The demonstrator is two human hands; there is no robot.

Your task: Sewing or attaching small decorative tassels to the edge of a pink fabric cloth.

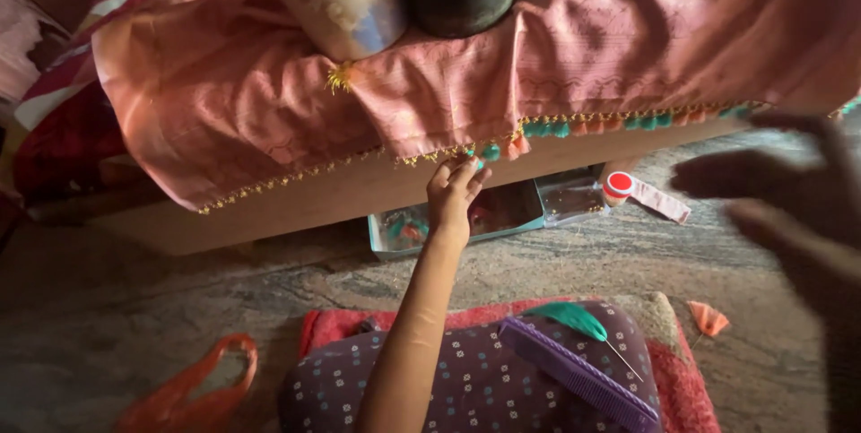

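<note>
Left hand: the left hand (455,191) reaches forward to the hem of the pink cloth (574,47). Its fingers (466,169) pinch a small teal tassel (489,152) on the edge.
Right hand: the right hand (789,209) is close to the camera, dark and blurry, with the fingers spread wide. It holds nothing.
Pink cloth: shiny and thin, with wrinkles. It hangs over a wooden ledge (359,195). Its hem has a yellow bead line and a row of teal and orange tassels (628,121).
Tray: a shallow metal tray (502,213) sits on the floor under the ledge, just below the left hand. Small bright bits lie in it, too blurry to tell.
Small tube: a white tube with a round red cap (619,185) lies on the floor right of the tray, next to a flat pink packet (662,202).
Lap: dark cloth with tiny dots (466,384). A purple plastic comb (578,375) and a green tuft on a needle (574,316) lie on it.
Floor: grey speckled stone (134,307). An orange plastic bag (193,388) lies at the left, and an orange scrap (708,316) at the right.
</note>
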